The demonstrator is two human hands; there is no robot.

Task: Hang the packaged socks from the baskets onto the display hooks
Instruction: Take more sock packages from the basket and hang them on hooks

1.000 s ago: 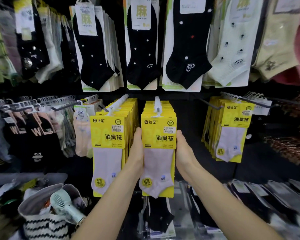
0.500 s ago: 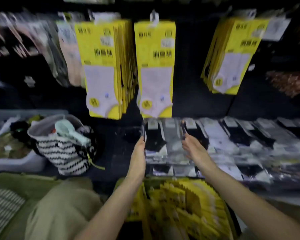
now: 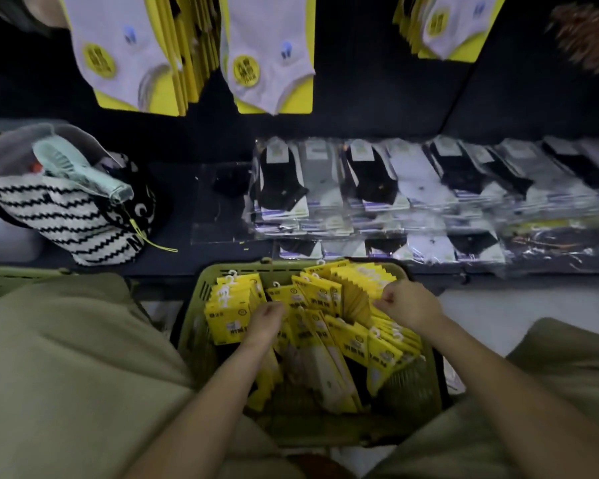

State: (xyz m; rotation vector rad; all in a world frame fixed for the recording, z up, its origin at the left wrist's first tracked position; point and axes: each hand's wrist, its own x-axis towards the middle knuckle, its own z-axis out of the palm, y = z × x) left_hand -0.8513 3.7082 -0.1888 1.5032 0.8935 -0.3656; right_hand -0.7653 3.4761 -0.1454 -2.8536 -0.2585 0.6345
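Note:
A green basket [image 3: 194, 326] between my knees holds several yellow sock packs [image 3: 346, 337] with white hooks. My left hand [image 3: 265, 323] reaches into the packs left of the middle, fingers curled down among them. My right hand [image 3: 407, 304] is at the fanned stack on the right, fingers curled and pinching the tops of the packs. Above, yellow packs with pale socks [image 3: 270, 53] hang from the display in three bunches; the hooks themselves are out of frame.
A black-and-white zigzag bag [image 3: 73, 216] with a mint handheld fan [image 3: 80, 167] sits on the dark shelf at left. Bagged black and grey socks [image 3: 412, 188] lie in rows on the shelf. My khaki-clad knees flank the basket. A second green basket edge [image 3: 11, 274] shows at left.
My view dropped from the hanging display to the basket. Both hands left the hung yellow pack, came down past the shelf and are now in the basket among the packs.

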